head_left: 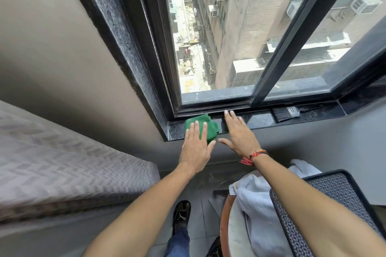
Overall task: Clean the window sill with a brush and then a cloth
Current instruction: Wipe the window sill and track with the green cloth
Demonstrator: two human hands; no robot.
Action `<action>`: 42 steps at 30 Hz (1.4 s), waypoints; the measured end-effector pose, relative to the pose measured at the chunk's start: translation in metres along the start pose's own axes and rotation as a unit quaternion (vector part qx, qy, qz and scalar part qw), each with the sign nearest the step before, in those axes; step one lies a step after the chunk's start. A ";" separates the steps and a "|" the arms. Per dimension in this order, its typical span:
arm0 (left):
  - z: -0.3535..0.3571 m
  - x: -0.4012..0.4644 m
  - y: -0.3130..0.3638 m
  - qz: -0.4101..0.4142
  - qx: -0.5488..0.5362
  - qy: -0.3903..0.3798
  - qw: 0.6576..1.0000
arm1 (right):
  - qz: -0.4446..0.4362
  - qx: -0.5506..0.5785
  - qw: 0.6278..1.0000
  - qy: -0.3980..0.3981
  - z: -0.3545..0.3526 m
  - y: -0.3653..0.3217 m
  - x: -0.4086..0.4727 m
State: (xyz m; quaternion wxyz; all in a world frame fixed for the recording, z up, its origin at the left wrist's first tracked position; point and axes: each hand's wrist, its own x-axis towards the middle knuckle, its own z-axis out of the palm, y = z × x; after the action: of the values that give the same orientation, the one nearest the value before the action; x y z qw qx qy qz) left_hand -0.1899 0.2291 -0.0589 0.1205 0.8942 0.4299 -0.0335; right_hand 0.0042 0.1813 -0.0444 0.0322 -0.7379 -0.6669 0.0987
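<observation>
A folded green cloth (203, 122) lies at the left end of the dark polished window sill (261, 120). My left hand (196, 146) rests flat on the cloth, fingers spread, pressing it onto the sill. My right hand (240, 133) lies flat and open on the bare sill just right of the cloth, fingertips at the window track; a red thread band circles its wrist. A paintbrush (287, 113) with black bristles and a metal ferrule lies on the sill further right, untouched.
A dark window frame (125, 48) rises at the left, with sliding glass panes above the sill. A bed (62, 162) stands at the left. A chair (325, 204) draped with a white towel (254, 204) stands at the lower right. My foot (181, 214) is on the tiled floor.
</observation>
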 end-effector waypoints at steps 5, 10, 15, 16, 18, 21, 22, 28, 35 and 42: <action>0.005 0.011 0.011 -0.029 0.068 0.000 0.997 | 0.066 -0.091 0.990 -0.085 0.012 0.047 -0.024; 0.008 0.015 0.017 -0.034 0.091 -0.007 0.995 | 0.056 -0.116 0.983 -0.134 0.014 0.050 -0.020; 0.004 0.011 -0.003 -0.034 0.114 -0.028 0.993 | 0.057 -0.115 0.981 -0.148 0.014 0.052 -0.018; 0.003 0.007 -0.009 -0.049 0.117 -0.028 0.992 | 0.058 -0.110 0.981 -0.150 0.013 0.052 -0.018; 0.001 -0.003 -0.023 -0.081 0.129 -0.028 0.988 | 0.060 -0.104 0.981 -0.153 0.012 0.052 -0.018; -0.003 -0.009 -0.032 -0.097 0.146 -0.036 0.984 | 0.056 -0.097 0.981 -0.160 0.009 0.052 -0.018; -0.004 -0.007 -0.030 -0.104 0.139 -0.035 0.984 | 0.056 -0.092 0.981 -0.162 0.008 0.052 -0.018; 0.003 -0.016 -0.020 -0.124 0.094 -0.010 0.988 | 0.055 -0.085 0.978 -0.180 0.002 0.052 -0.016; -0.004 0.003 -0.026 -0.104 0.030 -0.004 0.994 | 0.058 -0.076 0.978 -0.187 0.000 0.050 -0.014; 0.002 -0.006 -0.034 -0.054 0.017 0.006 0.998 | 0.055 -0.073 0.979 -0.182 -0.002 0.051 -0.017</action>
State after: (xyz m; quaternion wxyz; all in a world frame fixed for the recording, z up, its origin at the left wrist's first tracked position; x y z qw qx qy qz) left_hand -0.2205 0.2444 -0.0663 0.1008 0.8718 0.4777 -0.0413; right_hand 0.0524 0.1595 -0.0499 -0.1490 -0.7438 -0.6250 0.1840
